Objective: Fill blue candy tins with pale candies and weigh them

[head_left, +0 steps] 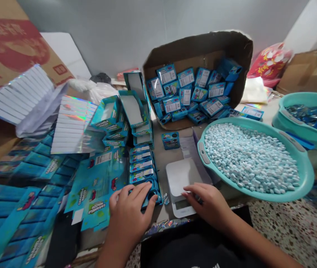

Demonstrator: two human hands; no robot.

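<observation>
A blue display box [157, 175] holds a row of small packs with white labels [143, 165]. My left hand [132, 208] is over its near end, fingers and thumb curved around a blue pack with round windows [152, 183]; the fingers partly cover it. My right hand [207, 203] is at the near part of a white scale [185, 173], its fingers loosely apart and nothing visible in them. A small clear-and-blue wrapped piece [166, 200] lies between the scale and the box. One blue pack [170, 140] stands alone behind the scale.
A turquoise basin [305, 171] of pale blue candies stands right, with another basin [279, 119] of blue pieces beyond. Behind is a carton [197, 44] of blue packs. Display boxes [134, 111] are stacked back left. Flat printed sheets [91, 190] and wrapped bundles [7, 223] cover the left.
</observation>
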